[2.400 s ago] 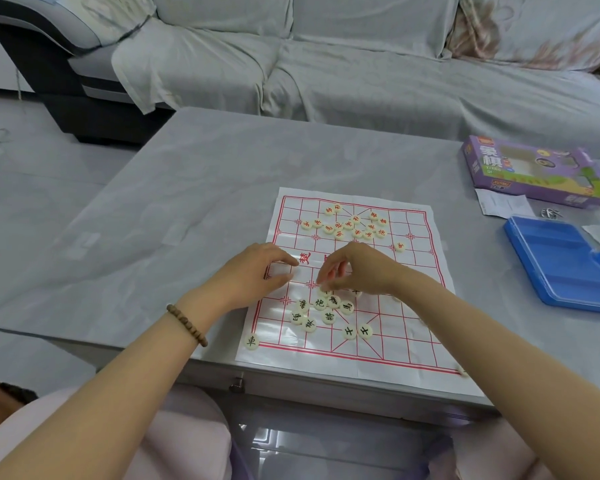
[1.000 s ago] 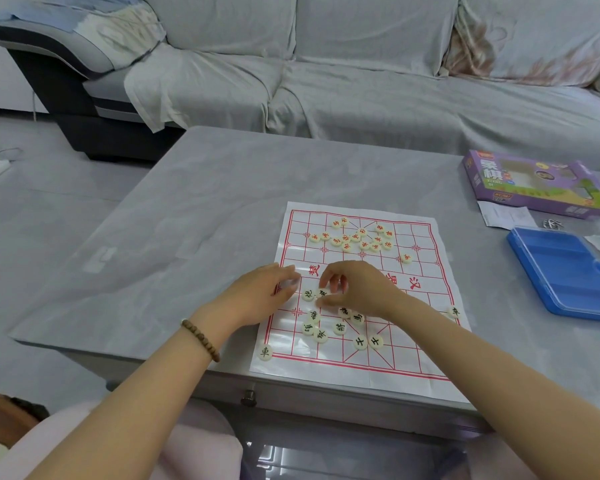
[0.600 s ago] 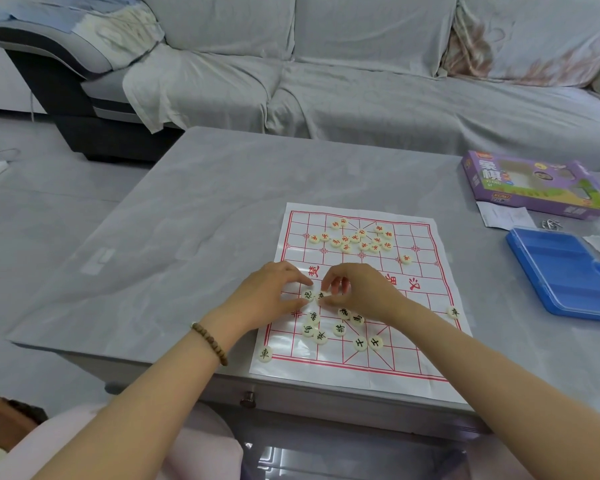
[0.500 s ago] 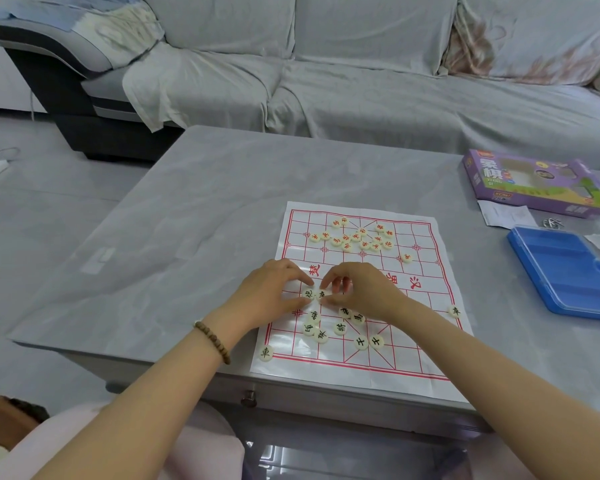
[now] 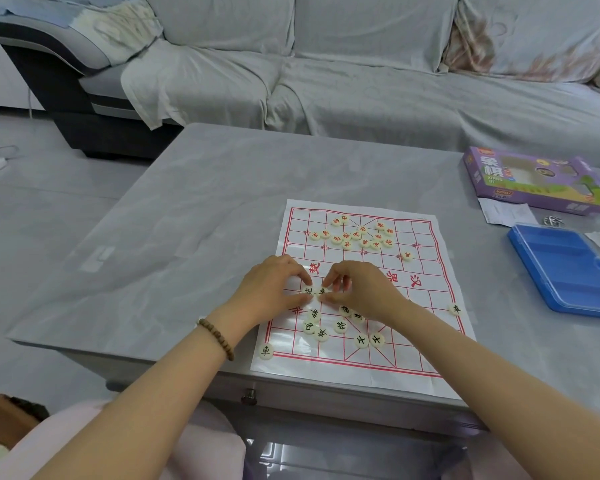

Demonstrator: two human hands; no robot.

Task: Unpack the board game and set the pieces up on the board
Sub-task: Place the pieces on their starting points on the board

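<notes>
Board (image 5: 426,237), a white sheet with a red grid, lies flat on the grey table (image 5: 205,220) near its front edge, with a grey-draped sofa (image 5: 361,81) behind. At the table's right sit a blue tray (image 5: 568,271) and, farther back, a purple box (image 5: 534,181). Just on the near side of the board's middle band, the left hand (image 5: 271,289) pinches a black-lettered disc (image 5: 308,291) between thumb and forefinger. The right hand (image 5: 361,289) pinches a second disc (image 5: 323,291) just beside it. Red-lettered pieces (image 5: 357,235) cluster on the far half and loose black pieces (image 5: 340,327) lie on the near half. A lone piece (image 5: 266,350) sits at the near-left corner. A bead bracelet (image 5: 217,337) circles the left wrist.
</notes>
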